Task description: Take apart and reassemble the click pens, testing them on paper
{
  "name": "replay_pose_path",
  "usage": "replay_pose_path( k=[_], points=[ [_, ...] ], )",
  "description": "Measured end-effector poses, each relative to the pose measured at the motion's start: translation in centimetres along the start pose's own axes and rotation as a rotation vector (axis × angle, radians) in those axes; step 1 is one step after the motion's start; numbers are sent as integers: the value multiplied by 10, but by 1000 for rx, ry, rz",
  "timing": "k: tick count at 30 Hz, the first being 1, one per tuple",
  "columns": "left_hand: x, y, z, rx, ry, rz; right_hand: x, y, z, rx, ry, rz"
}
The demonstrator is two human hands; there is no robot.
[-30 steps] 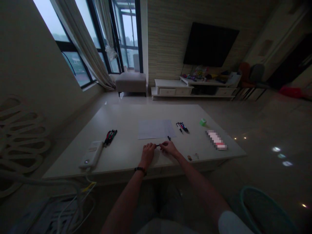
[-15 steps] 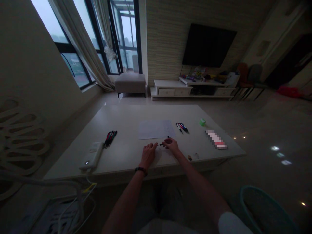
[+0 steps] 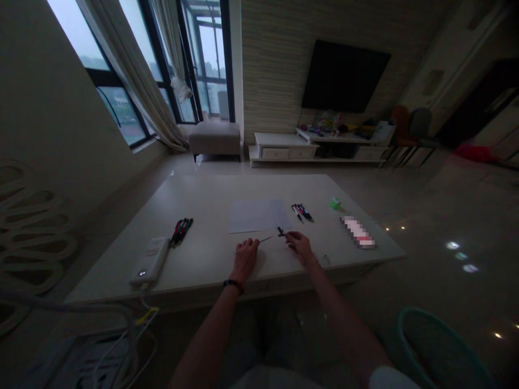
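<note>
While grey daylight comes through tall windows [image 3: 121, 65], a person's left hand [image 3: 245, 259] and right hand [image 3: 299, 246] rest apart on a white desk [image 3: 203, 200]. The left grip lies palm down and relaxed, with nothing visible in it; a dark wristband [image 3: 233, 286] circles that wrist. The right grip is half curled, its fingers just beside a small black pen part [image 3: 280, 231], and no hold on anything shows. A thin dark pen refill [image 3: 266, 239] lies on the desk between the hands, its pointed end near the left hand's fingers. A sheet of white paper [image 3: 257, 216] sits just beyond them. To its right are a bunch of pens [image 3: 302, 212], a small green cube [image 3: 335, 203] and a pixelated package [image 3: 357, 232]. To its left, a second bunch of pens [image 3: 180, 232] lies beside a white rectangular device [image 3: 150, 260]. A wall-mounted television [image 3: 344, 75] hangs above a white cabinet [image 3: 284, 153] across the room.
</note>
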State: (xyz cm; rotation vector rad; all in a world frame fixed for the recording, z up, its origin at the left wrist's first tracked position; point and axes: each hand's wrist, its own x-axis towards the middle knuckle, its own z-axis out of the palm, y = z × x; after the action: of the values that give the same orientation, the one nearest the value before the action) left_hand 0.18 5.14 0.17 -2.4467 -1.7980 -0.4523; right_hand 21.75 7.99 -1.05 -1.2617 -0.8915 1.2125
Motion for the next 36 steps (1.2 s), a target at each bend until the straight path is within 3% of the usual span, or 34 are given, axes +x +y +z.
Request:
replay_pose_path(
  k=[4, 9, 13, 17, 20, 24, 29, 32, 36],
  points=[
    [1, -1, 1, -23, -8, -8, 1, 9, -9, -157, 90, -101],
    [2, -1, 0, -19, -16, -18, 7, 18, 27, -673, 166, -388],
    [2, -1, 0, 8, -17, -25, 15, 17, 42, -902, 207, -445],
    [2, 0, 0, -8, -12, -20, 9, 16, 34, -885, 168, -525],
    [2, 0, -2, -22, -30, -8, -2, 14, 27, -789, 52, -579],
    [2, 0, -4, -24, -53, 21, -9, 7, 33, -769, -141, -601],
    [2, -1, -3, -25, -42, 49, -4, -1, 36, -839, -206, -628],
    [2, -1, -1, -13, -28, 29, -3, 2, 23, -831, -153, -627],
    [2, -1, 0, 0, -5, -25, -3, 13, 13, -854, 109, -548]
  ],
)
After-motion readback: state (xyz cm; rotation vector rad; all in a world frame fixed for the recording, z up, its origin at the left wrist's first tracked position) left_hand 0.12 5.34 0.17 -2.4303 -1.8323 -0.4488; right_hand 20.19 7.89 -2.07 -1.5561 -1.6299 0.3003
